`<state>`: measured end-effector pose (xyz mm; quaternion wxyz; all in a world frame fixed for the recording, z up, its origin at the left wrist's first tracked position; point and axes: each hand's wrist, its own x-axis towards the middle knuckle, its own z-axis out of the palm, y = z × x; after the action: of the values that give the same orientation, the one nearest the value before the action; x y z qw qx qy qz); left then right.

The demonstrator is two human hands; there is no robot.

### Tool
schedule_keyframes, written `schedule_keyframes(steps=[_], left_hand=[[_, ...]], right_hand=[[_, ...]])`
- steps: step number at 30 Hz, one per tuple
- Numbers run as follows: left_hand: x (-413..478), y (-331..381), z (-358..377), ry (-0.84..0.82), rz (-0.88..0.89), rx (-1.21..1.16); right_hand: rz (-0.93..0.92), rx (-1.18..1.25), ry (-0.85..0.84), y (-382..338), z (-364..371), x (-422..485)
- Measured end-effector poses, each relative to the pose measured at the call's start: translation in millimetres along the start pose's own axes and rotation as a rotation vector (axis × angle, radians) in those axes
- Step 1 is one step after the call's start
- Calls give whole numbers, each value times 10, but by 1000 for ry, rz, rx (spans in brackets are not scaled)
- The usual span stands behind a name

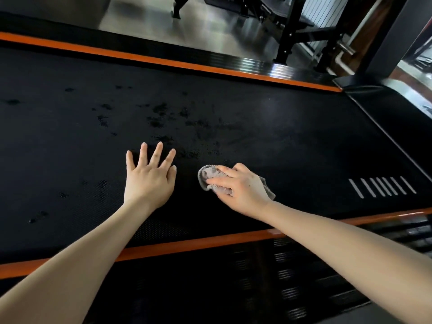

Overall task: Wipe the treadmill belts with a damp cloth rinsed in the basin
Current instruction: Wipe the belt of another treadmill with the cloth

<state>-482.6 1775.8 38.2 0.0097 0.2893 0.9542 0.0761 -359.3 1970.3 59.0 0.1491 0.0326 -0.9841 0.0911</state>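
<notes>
A black treadmill belt (268,127) fills the middle of the view, with dark wet patches (163,122) scattered across it. My right hand (240,185) presses a bunched grey cloth (209,175) flat against the belt, fingers stretched over it and pointing left. Part of the cloth sticks out behind the hand. My left hand (149,177) lies palm down on the belt a little to the left of the cloth, fingers spread and holding nothing. The basin is not in view.
Orange trim strips (187,245) run along both long sides of the belt, with black ribbed side rails outside them. White stripe marks (383,187) sit on the belt at right. A grey upright (383,36) and black gym frames (289,31) stand beyond.
</notes>
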Motion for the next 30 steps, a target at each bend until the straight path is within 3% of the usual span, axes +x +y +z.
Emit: schedule_keyframes(steps=[6, 9, 10, 12, 15, 17, 20, 22, 27, 30], left_hand=[[-5, -23, -16, 21, -11, -18], [0, -28, -11, 9, -8, -41], [-1, -29, -16, 5, -3, -70], [11, -42, -60, 44, -32, -226], [52, -148, -214, 251, -193, -476], [95, -313, -300, 306, -277, -419], [177, -568, -372, 230, -331, -302], [245, -644, -365, 142, -316, -213], [584, -587, -278, -4, -124, -23], [933, -545, -236, -27, -65, 24]], right_hand=[[613, -112, 78, 1084, -155, 200], [817, -35, 198, 1159, -72, 610], [811, -45, 195, 1050, -17, 735], [613, -28, 143, 623, 119, 930], [160, 52, 67, -197, 394, 1004], [-121, 43, 54, -531, 508, 965], [-227, 103, 89, -360, 478, 1010], [-67, 33, 114, 39, 415, 1068], [629, -226, 128, 1412, 7, 856], [769, -241, 114, 1760, -105, 749]])
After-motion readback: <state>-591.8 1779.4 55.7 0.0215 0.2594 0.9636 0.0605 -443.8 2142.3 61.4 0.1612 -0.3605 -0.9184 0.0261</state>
